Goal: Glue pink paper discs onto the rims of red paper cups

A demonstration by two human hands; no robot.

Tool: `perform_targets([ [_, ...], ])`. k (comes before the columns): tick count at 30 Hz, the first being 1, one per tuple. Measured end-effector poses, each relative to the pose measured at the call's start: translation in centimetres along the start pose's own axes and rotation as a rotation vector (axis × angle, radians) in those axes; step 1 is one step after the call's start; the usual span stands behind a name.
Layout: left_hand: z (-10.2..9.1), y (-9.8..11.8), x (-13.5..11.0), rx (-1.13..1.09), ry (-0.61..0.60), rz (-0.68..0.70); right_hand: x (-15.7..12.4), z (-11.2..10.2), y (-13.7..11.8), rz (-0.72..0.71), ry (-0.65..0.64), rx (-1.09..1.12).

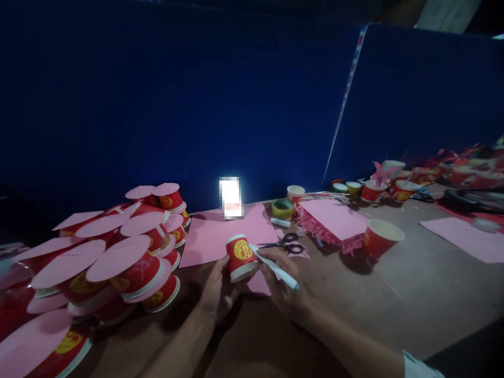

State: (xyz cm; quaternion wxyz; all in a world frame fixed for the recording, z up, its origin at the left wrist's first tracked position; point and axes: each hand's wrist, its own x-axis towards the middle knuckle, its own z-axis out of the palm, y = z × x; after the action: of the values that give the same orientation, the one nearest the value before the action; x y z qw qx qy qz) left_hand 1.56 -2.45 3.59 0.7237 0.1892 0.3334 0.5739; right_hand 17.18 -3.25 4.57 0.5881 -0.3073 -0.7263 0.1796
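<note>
A red paper cup [238,253] with a yellow round emblem is upside down, its white rim downward, slightly tilted. My left hand [219,286] grips it from the left side. In my right hand [284,278] is a white marker [281,270] with a light blue end, held like a pen. Its tip is close to the cup's right side; contact cannot be made out. Just beyond the right hand lie dark-handled scissors [289,244]. Behind the cup a large pink paper sheet [220,231] lies flat, and a smaller pink piece [260,283] shows beneath the hands.
Stacked red cups with pink paper discs [118,260] crowd the left. A bright pixelated rectangle [231,197] stands behind the sheet. To the right are a tape roll [282,208], a pink fringed paper stack [334,218] and a tilted cup [380,239]. A blue partition [197,105] rises behind.
</note>
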Motion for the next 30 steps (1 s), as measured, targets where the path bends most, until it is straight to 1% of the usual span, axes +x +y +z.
perform_targets([
  [4, -0.1, -0.1, 0.1, 0.02, -0.023, 0.017, 0.2, 0.0, -0.3, -0.082, 0.028, -0.034],
  [7, -0.4, -0.2, 0.4, 0.03, -0.036, 0.031, 0.1, 0.0, -0.5, -0.079, 0.008, -0.058],
  [12, -0.7, -0.5, 0.7, 0.041, -0.01, 0.013, -0.2, 0.2, -0.5, -0.08, -0.036, -0.089],
  [15, -0.3, -0.5, 0.5, 0.009, -0.039, -0.02, -0.4, 0.4, -0.3, -0.077, -0.011, -0.131],
  [19, 0.3, -0.5, 0.2, 0.011, -0.068, 0.0, -0.5, 0.5, 0.0, -0.026, 0.037, -0.155],
  [23, 0.5, -0.6, 0.0, 0.052, -0.077, 0.013, -0.5, 0.4, 0.3, -0.037, 0.019, -0.162],
  [26, 0.8, -0.6, -0.2, 0.093, -0.05, 0.055, -0.4, 0.3, 0.4, -0.052, 0.014, -0.181],
  [30, 1.3, -0.4, -0.6, 0.204, -0.03, 0.1, -0.5, 0.3, 0.5, -0.063, -0.01, -0.177],
])
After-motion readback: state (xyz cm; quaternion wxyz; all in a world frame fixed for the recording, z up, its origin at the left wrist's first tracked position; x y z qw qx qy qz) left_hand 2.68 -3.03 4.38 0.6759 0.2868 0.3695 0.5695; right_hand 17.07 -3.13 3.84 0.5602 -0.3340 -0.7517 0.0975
